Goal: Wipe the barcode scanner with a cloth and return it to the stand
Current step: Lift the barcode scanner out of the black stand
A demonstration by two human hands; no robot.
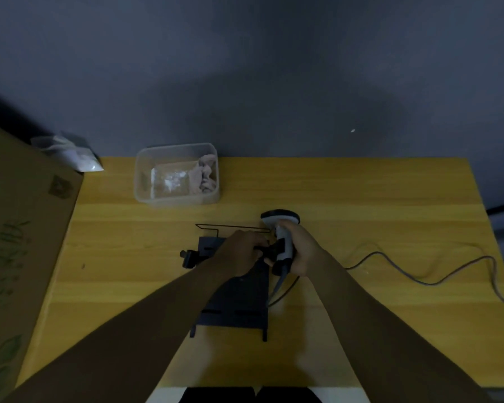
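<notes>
Scanner (280, 228) stands upright in the right hand (298, 251), whose fingers are wrapped round its pale handle; the dark head points away from the person, above the hand, and a grey cable (419, 274) trails from the handle's foot across the yellow counter (361, 199) to the right. Just left of it, the left hand (242, 251) is curled over the top of the black stand (239, 301), fingertips closed on a small black clamp piece beside the scanner's handle. The stand lies on the counter's middle, with a thin wire frame (233, 227) behind it. Farther back sits a clear tub (175, 174) holding a crumpled pinkish cloth (205, 177) along its right side and a clear bag beside that. A cardboard box (21, 242) fills the left edge.
</notes>
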